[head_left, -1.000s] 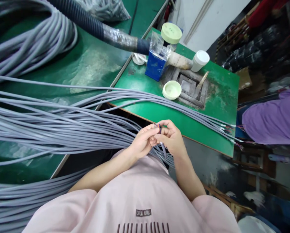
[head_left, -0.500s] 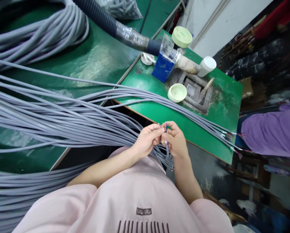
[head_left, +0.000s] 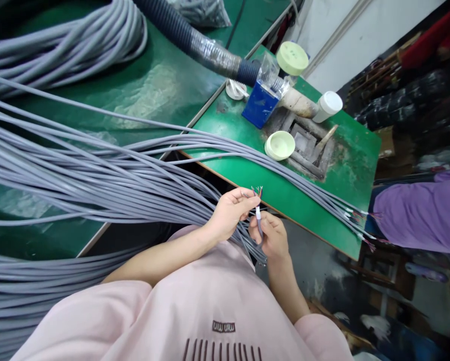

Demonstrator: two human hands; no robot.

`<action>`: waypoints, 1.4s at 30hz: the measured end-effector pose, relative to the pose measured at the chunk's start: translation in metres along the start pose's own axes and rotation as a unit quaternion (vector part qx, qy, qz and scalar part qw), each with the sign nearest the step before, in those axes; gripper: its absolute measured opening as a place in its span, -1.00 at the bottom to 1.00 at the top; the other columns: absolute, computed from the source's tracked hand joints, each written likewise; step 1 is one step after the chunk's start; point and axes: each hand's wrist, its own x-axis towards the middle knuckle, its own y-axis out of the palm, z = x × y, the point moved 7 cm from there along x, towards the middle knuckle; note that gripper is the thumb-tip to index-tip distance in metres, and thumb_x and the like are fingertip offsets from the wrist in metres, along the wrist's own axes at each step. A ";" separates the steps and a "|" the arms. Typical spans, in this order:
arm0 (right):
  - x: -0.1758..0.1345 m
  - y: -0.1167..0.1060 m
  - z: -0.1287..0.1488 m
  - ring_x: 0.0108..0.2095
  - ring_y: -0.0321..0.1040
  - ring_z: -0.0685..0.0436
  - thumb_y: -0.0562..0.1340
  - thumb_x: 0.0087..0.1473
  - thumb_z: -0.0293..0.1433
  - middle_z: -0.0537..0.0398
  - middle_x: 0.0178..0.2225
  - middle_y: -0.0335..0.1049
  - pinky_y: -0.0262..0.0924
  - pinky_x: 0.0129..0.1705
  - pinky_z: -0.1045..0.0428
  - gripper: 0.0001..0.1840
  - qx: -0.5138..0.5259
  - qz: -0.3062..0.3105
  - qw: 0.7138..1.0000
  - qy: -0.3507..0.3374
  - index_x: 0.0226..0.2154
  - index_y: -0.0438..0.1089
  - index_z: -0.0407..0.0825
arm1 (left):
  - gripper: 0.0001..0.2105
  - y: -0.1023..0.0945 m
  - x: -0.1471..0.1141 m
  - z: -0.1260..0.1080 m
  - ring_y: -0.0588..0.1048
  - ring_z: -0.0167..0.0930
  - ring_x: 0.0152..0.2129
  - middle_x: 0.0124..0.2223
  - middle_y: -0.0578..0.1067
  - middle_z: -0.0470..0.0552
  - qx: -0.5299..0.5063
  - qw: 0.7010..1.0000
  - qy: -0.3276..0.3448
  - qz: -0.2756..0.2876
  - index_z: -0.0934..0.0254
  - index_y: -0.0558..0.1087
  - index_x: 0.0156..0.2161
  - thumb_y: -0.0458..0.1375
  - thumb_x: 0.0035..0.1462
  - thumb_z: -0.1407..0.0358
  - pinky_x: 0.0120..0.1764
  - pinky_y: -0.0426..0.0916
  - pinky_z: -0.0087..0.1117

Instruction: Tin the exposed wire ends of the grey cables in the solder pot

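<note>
Ctr of frame, L hand [head_left: 229,214] is pinching thin multicolored wires [head_left: 261,191] at stripped end of round gray cable [head_left: 260,226]; R hand [head_left: 275,236] is gripping cable lower, nr green tabletop [head_left: 228,168].

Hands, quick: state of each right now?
Left hand: closed, fingers pinching the colored wires at the stripped end of a gray cable.
Right hand: closed, holding that gray cable.

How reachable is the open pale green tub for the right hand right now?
Probably yes: between the right hand and the tub, low grey cables cross the green table, but nothing tall appears to block the way. Catch: that hand is occupied, holding a cable end.
</note>
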 end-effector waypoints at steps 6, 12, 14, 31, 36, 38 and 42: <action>0.003 0.007 0.000 -0.76 -0.06 0.09 0.26 0.01 -0.08 0.29 -0.80 0.11 -0.16 -0.63 0.12 -0.66 0.055 0.013 0.998 0.000 -0.49 0.38 -0.03 | -0.77 -0.003 0.000 0.001 0.14 -0.65 -0.76 -0.68 0.26 -0.26 0.009 1.000 0.007 -0.001 0.31 0.40 -0.41 0.34 -0.10 0.25 -0.65 0.01 -0.57; 0.004 0.002 -0.001 -0.76 -0.09 0.10 0.29 -0.04 -0.05 0.32 -0.80 0.08 -0.14 -0.62 0.11 -0.63 0.060 -0.024 0.998 0.008 -0.48 0.35 -0.03 | -0.73 -0.007 0.000 -0.008 0.10 -0.65 -0.75 -0.67 0.19 -0.30 -0.006 0.999 0.052 -0.014 0.29 0.43 -0.22 0.32 -0.07 0.30 -0.63 0.03 -0.59; 0.004 0.000 -0.002 -0.76 -0.10 0.10 0.29 -0.05 -0.04 0.32 -0.80 0.09 -0.17 -0.62 0.10 -0.62 0.053 -0.046 0.997 0.012 -0.49 0.35 -0.03 | -0.73 -0.011 -0.001 -0.015 0.07 -0.64 -0.76 -0.68 0.17 -0.31 -0.023 0.995 0.088 -0.039 0.26 0.41 -0.23 0.32 -0.08 0.32 -0.66 -0.02 -0.59; 0.010 0.002 0.002 -0.72 0.01 0.08 0.26 0.01 -0.10 0.28 -0.76 0.18 -0.14 -0.60 0.11 -0.67 -0.013 -0.082 0.996 -0.021 -0.47 0.36 -0.04 | -0.76 -0.008 0.004 -0.020 0.01 -0.67 -0.81 -0.75 0.13 -0.30 0.049 0.996 0.066 -0.038 0.33 0.51 -0.29 0.33 -0.09 0.25 -0.71 -0.13 -0.58; 0.010 0.002 0.002 -0.71 0.00 0.09 0.23 0.05 -0.11 0.27 -0.74 0.19 -0.10 -0.60 0.11 -0.68 -0.064 -0.085 0.994 -0.025 -0.47 0.38 -0.04 | -0.76 -0.012 0.008 -0.020 0.02 -0.67 -0.81 -0.75 0.13 -0.31 0.049 0.996 0.057 -0.045 0.33 0.50 -0.30 0.33 -0.10 0.25 -0.72 -0.13 -0.59; 0.010 0.002 0.002 -0.70 0.01 0.08 0.22 0.07 -0.13 0.27 -0.73 0.20 -0.08 -0.59 0.11 -0.69 -0.085 -0.084 0.992 -0.029 -0.46 0.39 -0.04 | -0.75 -0.012 0.010 -0.021 0.02 -0.68 -0.82 -0.75 0.14 -0.31 0.048 0.996 0.053 -0.049 0.34 0.49 -0.32 0.35 -0.12 0.25 -0.72 -0.13 -0.60; 0.009 0.002 0.003 -0.68 0.06 0.07 0.20 0.10 -0.16 0.26 -0.71 0.22 -0.03 -0.56 0.10 -0.72 -0.122 -0.087 0.988 -0.041 -0.43 0.41 -0.03 | -0.73 -0.014 0.012 -0.022 0.03 -0.69 -0.84 -0.74 0.21 -0.29 0.047 0.996 0.046 -0.061 0.35 0.47 -0.38 0.37 -0.17 0.22 -0.76 -0.17 -0.60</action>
